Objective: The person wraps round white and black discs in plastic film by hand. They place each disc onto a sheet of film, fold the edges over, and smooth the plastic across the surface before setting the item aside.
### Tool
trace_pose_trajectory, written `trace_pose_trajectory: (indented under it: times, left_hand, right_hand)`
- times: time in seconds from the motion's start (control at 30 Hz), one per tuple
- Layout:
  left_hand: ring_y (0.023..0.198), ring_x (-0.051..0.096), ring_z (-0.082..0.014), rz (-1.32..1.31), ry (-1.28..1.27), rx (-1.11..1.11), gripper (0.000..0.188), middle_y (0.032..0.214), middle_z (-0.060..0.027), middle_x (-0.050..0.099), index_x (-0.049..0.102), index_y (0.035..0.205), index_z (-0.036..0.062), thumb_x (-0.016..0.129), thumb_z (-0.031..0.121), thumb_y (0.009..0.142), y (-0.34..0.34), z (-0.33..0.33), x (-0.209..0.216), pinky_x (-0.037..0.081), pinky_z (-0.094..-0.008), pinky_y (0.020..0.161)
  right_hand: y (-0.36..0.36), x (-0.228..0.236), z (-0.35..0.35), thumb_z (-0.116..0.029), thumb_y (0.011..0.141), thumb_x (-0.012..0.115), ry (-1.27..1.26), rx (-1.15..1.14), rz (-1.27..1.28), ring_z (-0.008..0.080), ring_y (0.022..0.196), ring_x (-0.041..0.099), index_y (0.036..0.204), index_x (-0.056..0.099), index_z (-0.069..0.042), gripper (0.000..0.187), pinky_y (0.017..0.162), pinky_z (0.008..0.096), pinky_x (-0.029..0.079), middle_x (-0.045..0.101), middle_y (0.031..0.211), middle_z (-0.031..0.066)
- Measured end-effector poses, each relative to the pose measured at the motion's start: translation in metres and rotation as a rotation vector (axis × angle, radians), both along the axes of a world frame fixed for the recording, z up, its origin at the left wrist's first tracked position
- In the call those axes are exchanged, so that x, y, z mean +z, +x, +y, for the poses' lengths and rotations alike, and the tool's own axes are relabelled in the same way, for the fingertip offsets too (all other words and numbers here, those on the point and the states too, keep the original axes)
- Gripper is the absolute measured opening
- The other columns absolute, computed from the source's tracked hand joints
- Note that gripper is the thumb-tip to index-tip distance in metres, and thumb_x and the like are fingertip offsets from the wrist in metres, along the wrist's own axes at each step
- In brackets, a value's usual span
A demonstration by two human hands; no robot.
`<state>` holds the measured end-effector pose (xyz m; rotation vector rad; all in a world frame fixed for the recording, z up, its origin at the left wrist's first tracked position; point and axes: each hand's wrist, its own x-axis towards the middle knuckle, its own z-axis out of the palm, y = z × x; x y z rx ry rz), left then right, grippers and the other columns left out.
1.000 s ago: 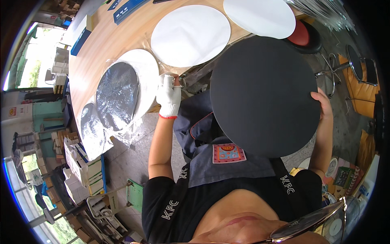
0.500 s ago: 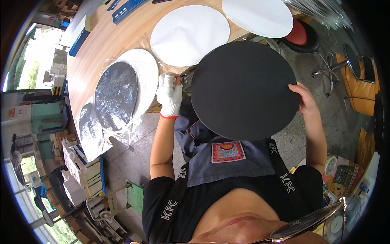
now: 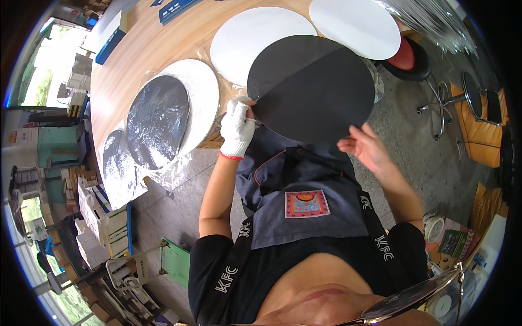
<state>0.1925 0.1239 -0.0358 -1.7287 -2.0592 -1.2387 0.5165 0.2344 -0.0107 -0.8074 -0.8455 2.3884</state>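
A large black round disc (image 3: 315, 95) is in front of me, over the table's near edge, its surface split by a diagonal change of shade. My left hand (image 3: 238, 127), in a white knitted glove with a red cuff, is closed on the disc's left edge. Bare and with fingers apart, my right hand (image 3: 367, 149) is beside the disc's lower right edge; whether its fingertips touch the rim I cannot tell. Behind the disc lies a white round sheet (image 3: 244, 43), which it partly covers. Another white disc (image 3: 356, 27) sits farther right.
On the wooden table (image 3: 163, 46), clear plastic wraps a dark disc (image 3: 157, 122) lying over a white one (image 3: 204, 89). Blue boxes (image 3: 110, 46) are at the far left. To the right stand a red-and-black stool (image 3: 405, 57) and a wheeled chair (image 3: 443, 103); a green seat (image 3: 175, 263) is lower left.
The black disc has shifted away from me and slightly left. My left hand has taken its left edge. My right hand has left the right rim and moved down and inward.
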Motion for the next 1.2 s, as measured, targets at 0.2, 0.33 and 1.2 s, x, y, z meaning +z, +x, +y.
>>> trace_pose_trajectory:
  times: [0.2,0.33,1.2]
  left_hand:
    - [0.078,0.064,-0.0291,-0.012,0.026,-0.053,0.023,0.097,-0.0111,0.064,0.063,0.094,0.0078,0.063,-0.009,0.078,0.006,-0.006,-0.008,0.052,-0.0347,0.067]
    - [0.08,0.065,-0.0276,-0.03,0.035,-0.071,0.025,0.098,-0.0111,0.064,0.065,0.095,0.0085,0.064,-0.008,0.077,0.01,-0.01,-0.012,0.052,-0.0333,0.068]
    - [0.081,0.062,-0.0222,-0.14,0.079,-0.107,0.024,0.095,-0.0106,0.062,0.063,0.103,0.0036,0.064,-0.009,0.082,0.019,-0.027,-0.013,0.051,-0.0315,0.071]
  right_hand:
    - [-0.061,-0.045,-0.002,-0.01,0.095,0.061,0.066,0.002,-0.129,0.0256,0.094,0.068,0.108,0.051,-0.003,0.018,0.088,0.0391,0.058,0.061,0.104,0.0113]
    - [-0.065,-0.035,0.008,-0.01,0.098,0.056,-0.067,-0.121,-0.044,0.0311,0.099,0.067,0.108,0.05,-0.002,0.014,0.088,0.0398,0.058,0.062,0.108,0.0156]
    - [-0.174,-0.008,0.086,-0.029,0.074,0.079,2.12,0.173,-0.442,0.0246,0.131,0.042,0.132,0.055,-0.02,0.064,0.114,0.049,0.027,0.049,0.138,0.005]
